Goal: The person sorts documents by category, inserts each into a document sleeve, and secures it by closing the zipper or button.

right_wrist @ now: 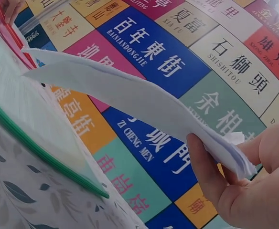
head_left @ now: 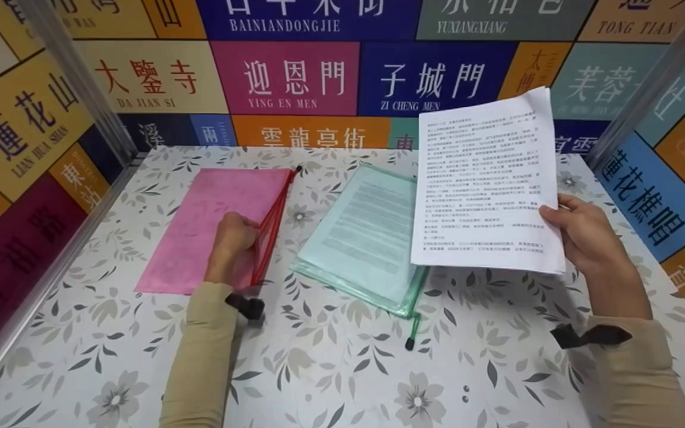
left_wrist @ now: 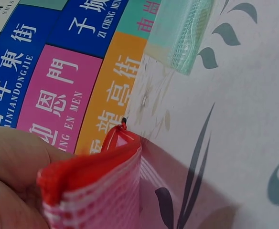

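Observation:
A pink mesh zipper pouch (head_left: 191,238) with red zipper trim lies on the left of the table. My left hand (head_left: 232,241) pinches its upper layer by the zipper edge, and the mouth gapes there; in the left wrist view the red zipper edge (left_wrist: 96,164) is lifted beside the thumb. My right hand (head_left: 592,235) grips a stack of printed paper sheets (head_left: 485,184) by its right edge, raised above the table. In the right wrist view the paper stack (right_wrist: 130,93) bows between thumb and fingers. Between the hands lies a green zipper pouch (head_left: 354,232) with printed sheets inside, partly covered by the raised stack.
The table (head_left: 342,380) has a white cover with grey leaves and flowers. Colourful panels with place names (head_left: 295,77) stand along the back and both sides. A green zipper pull (head_left: 412,336) hangs from the green pouch's near corner.

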A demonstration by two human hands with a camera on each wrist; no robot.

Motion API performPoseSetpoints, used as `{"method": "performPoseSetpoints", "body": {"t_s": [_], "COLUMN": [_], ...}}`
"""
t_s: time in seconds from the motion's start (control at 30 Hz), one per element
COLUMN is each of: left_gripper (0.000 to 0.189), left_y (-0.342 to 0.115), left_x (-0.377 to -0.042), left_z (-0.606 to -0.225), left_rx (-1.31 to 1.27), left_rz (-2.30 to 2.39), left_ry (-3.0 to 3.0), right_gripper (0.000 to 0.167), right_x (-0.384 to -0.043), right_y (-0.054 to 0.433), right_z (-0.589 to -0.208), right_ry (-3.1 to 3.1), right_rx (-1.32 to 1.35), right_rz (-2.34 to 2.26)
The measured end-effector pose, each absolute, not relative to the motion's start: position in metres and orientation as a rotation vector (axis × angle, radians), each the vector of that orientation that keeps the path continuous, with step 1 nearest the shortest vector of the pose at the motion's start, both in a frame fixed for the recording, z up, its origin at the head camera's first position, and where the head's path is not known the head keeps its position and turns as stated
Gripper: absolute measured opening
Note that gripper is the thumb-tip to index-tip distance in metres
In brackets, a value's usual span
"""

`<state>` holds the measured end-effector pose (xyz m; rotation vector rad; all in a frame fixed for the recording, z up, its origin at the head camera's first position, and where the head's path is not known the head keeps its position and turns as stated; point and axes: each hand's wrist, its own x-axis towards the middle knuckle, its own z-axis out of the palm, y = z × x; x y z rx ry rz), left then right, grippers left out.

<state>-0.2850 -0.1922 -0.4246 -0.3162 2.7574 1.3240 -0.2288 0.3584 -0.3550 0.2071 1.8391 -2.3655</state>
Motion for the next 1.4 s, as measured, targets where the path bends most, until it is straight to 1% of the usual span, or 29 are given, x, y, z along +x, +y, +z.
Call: {"method": "performPoseSetpoints", "body": {"t_s": [0.2, 0.3, 0.73, 0.97, 1.23, 1.4], "left_gripper": [0.030, 0.030, 0.030, 0.033, 0.032, 0.032], "left_y": [-0.194, -0.195, -0.196, -0.194, -0.192, -0.190], "left_x": [-0.284, -0.284, -0.286, -0.285, -0.284, -0.286], "left_z": [-0.423, -0.421, -0.419, -0.413, -0.409, -0.406], "left_rx": [-0.316, -0.328, -0.319, -0.280, -0.251, -0.290], "left_rz": [1.338, 1.354, 1.310, 1.314, 1.353, 1.382], "left_ry": [2.756, 2.753, 2.748, 2.780, 2.779, 2.726], "right_gripper": [0.047, 0.040, 0.041, 0.039, 0.048, 0.046], "right_x": [-0.234, -0.236, -0.246, -0.252, -0.260, -0.264], "right_y": [0.347, 0.340, 0.311, 0.295, 0.276, 0.263], "right_z": [-0.360, -0.363, -0.371, -0.377, -0.378, -0.377], "right_ry": [1.762, 1.732, 1.645, 1.568, 1.518, 1.490], "right_rx": [0.174, 0.123, 0.097, 0.018, 0.036, 0.027], "right_rz": [-2.353, -2.336, -2.290, -2.295, -2.277, -2.274]}}
